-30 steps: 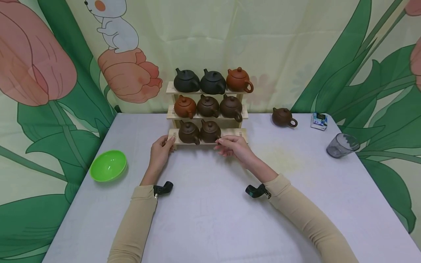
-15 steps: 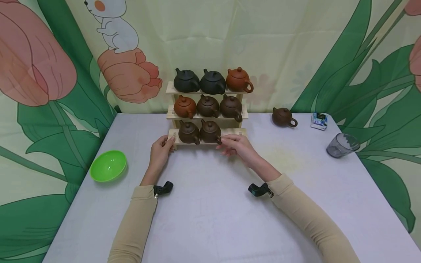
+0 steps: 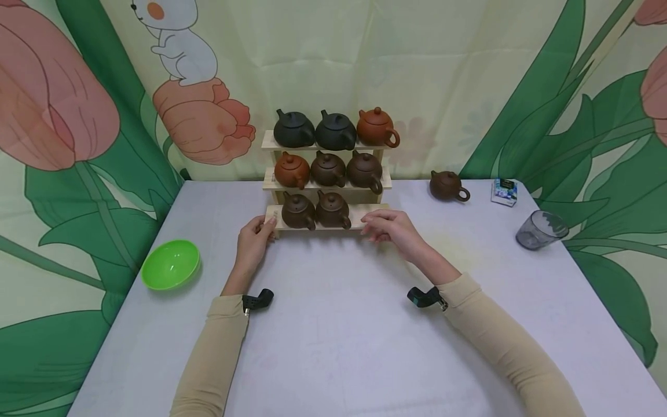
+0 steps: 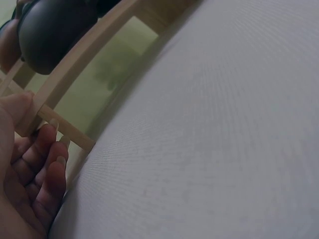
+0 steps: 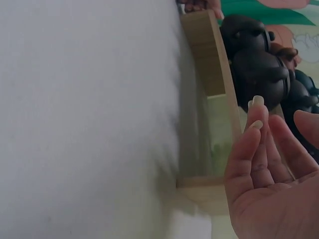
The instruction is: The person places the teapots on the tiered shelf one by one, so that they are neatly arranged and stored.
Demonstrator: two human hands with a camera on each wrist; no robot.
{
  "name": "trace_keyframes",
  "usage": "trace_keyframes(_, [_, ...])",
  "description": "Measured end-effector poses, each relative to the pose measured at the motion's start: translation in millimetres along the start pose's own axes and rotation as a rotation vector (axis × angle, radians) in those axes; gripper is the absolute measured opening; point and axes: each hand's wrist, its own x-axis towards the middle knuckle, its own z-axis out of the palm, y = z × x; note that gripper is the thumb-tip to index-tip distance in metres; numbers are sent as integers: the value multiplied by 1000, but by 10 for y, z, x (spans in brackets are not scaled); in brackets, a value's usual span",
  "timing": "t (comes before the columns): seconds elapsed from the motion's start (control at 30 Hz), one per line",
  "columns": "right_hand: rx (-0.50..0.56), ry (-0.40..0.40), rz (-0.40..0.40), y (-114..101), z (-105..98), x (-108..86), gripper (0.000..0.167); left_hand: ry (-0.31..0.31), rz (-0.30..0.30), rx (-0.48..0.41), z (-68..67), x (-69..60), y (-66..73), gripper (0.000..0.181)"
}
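Observation:
A three-tier wooden display stand (image 3: 358, 215) stands at the back of the table. Two dark brown teapots, the left one (image 3: 299, 211) and the right one (image 3: 332, 210), sit side by side on its lowest tier. My left hand (image 3: 252, 245) grips the left end of that tier, thumb on top and fingers curled below in the left wrist view. My right hand (image 3: 397, 233) hovers at the tier's right front, fingers loosely bent with nothing between them. In the right wrist view its fingertips (image 5: 257, 101) look apart from the nearest teapot (image 5: 260, 77).
Higher tiers carry black, brown and orange-brown teapots (image 3: 375, 126). Another brown teapot (image 3: 446, 186) rests on the table at the back right, near a small blue-and-white box (image 3: 504, 192) and a tinted glass (image 3: 542, 230). A green bowl (image 3: 171, 264) is at the left.
My right hand has let go of the right teapot's handle and moved right, away from it. The left hand stays on the stand, and the teapots keep their places.

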Motion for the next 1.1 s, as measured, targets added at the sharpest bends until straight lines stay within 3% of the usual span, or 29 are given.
trace_keyframes(0.47, [-97, 84, 17, -62, -378, -22, 37, -4, 12, -8, 0, 0, -14, 58])
trace_keyframes(0.9, [-167, 211, 36, 84, -829, 45, 44, -3, 19, -13, 4, -10, -16, 55])
trace_keyframes(1.1, [-141, 264, 30, 32, -1005, 47, 35, 5, 23, -7, 0, -9, -8, 56])
